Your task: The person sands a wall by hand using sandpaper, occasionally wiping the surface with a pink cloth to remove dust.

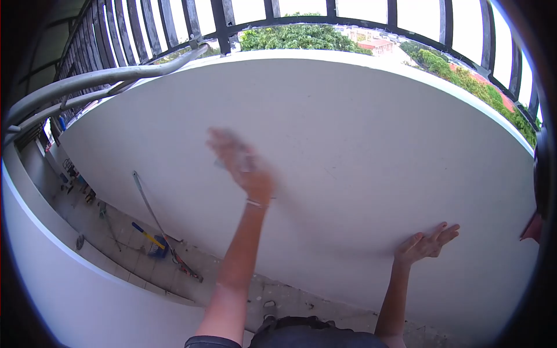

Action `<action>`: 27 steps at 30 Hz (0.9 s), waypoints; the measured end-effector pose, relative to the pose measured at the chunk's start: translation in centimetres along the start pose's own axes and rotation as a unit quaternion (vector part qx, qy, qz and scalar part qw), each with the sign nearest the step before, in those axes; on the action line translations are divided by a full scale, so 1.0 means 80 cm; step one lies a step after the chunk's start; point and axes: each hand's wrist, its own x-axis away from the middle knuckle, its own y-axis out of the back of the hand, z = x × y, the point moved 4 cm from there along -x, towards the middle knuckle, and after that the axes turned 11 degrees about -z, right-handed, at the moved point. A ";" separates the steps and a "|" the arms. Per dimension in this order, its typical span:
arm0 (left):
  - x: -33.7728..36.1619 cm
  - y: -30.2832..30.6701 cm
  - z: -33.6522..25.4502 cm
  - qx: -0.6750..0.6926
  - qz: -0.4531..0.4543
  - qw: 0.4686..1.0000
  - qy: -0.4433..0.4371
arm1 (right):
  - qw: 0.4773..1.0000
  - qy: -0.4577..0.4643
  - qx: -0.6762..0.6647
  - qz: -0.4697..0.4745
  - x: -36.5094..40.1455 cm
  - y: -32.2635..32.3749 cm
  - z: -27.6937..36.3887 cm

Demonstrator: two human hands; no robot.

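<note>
A pale, smooth wall [348, 156] fills most of the head view. Left of centre, my left hand [241, 162] is raised in front of it and smeared by motion. Something greyish shows at its palm side, too blurred to name. A light band [256, 203] circles that wrist. Lower on the right, my right hand [428, 243] lies against the wall with its fingers spread and nothing in them.
Dark railing bars [331, 11] stand above the wall's white top edge. A grey metal tube [133, 72] crosses the upper left. On the tiled floor at lower left are a long pole [152, 213], a blue dustpan-like object [158, 246] with a yellow handle, and other tools.
</note>
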 end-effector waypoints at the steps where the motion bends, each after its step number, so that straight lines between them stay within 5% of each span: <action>1: 0.010 -0.001 -0.043 0.080 0.019 0.997 -0.014 | 1.000 0.004 0.000 -0.001 -0.001 0.000 0.000; 2: 0.027 -0.002 -0.080 0.158 0.037 0.986 -0.028 | 1.000 0.007 -0.002 -0.002 -0.001 -0.001 0.000; 4: 0.109 0.000 -0.097 0.101 0.150 0.960 -0.214 | 1.000 0.006 -0.010 -0.001 0.000 -0.001 0.000; 8: 0.200 0.037 0.058 0.102 0.301 0.882 -0.348 | 0.999 0.011 -0.024 0.024 0.005 -0.002 -0.011; 11: 0.161 0.072 0.178 0.037 0.327 0.912 -0.244 | 1.000 0.009 -0.007 0.012 0.006 -0.001 -0.013; 12: 0.133 0.082 0.177 -0.047 0.294 0.936 -0.186 | 1.000 0.005 -0.016 0.014 0.005 -0.003 -0.012; 14: 0.054 0.060 0.109 0.005 0.082 0.996 -0.029 | 0.999 -0.001 -0.035 0.020 0.004 -0.002 -0.012; 16: 0.015 0.014 0.051 -0.020 -0.016 1.000 0.007 | 0.999 -0.023 -0.037 0.003 0.002 -0.004 -0.008; 20: 0.033 -0.014 -0.096 0.165 -0.014 0.972 -0.164 | 0.995 -0.089 -0.038 -0.039 -0.020 -0.011 0.027; 22: 0.113 0.000 -0.117 0.183 0.122 0.962 -0.160 | 0.996 -0.088 -0.019 -0.026 -0.023 -0.007 0.038; 24: 0.210 0.018 -0.084 0.074 0.269 0.920 -0.277 | 0.998 -0.058 -0.019 -0.003 -0.019 -0.010 0.035; 25: 0.220 0.015 -0.068 -0.004 0.452 0.860 -0.237 | 0.999 -0.031 -0.024 0.016 -0.007 -0.008 0.025; 27: 0.240 0.034 0.006 -0.014 0.497 0.844 -0.201 | 0.999 0.022 -0.030 0.033 0.001 -0.006 -0.009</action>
